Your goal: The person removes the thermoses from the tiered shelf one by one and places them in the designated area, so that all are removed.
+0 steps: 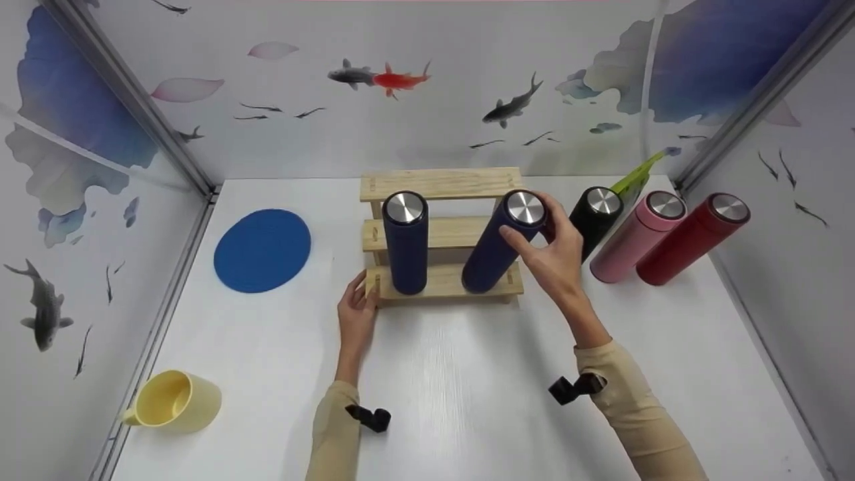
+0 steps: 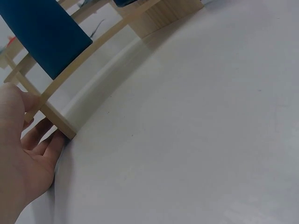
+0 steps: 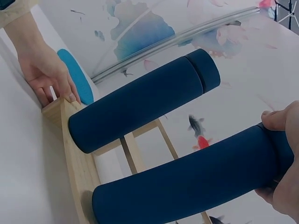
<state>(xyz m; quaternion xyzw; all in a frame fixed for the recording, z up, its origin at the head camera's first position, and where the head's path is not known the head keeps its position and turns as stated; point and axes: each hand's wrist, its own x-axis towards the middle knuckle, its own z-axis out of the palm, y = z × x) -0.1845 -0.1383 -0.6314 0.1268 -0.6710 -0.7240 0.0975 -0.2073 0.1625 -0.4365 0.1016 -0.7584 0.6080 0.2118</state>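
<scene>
At twelve o'clock is a wooden rack (image 1: 441, 184). My right hand (image 1: 558, 257) grips a navy bottle (image 1: 492, 257) near its top, the base at the three-o'clock end of the lowest step (image 1: 444, 284); I can't tell whether it touches. A second navy bottle (image 1: 406, 254) stands upright toward nine o'clock, where my left hand (image 1: 356, 317) holds the rack's end. A black bottle (image 1: 593, 226), pink bottle (image 1: 634, 240) and red bottle (image 1: 691, 239) stand at one o'clock.

The setting is a booth-type workstation; the wider premises cannot be identified. A white tabletop (image 1: 454, 394) extends beneath the left hand (image 1: 357, 310) and right hand (image 1: 554, 257); fish-printed panels (image 1: 434, 133) and metal corner rails (image 1: 133, 97) enclose them.
</scene>
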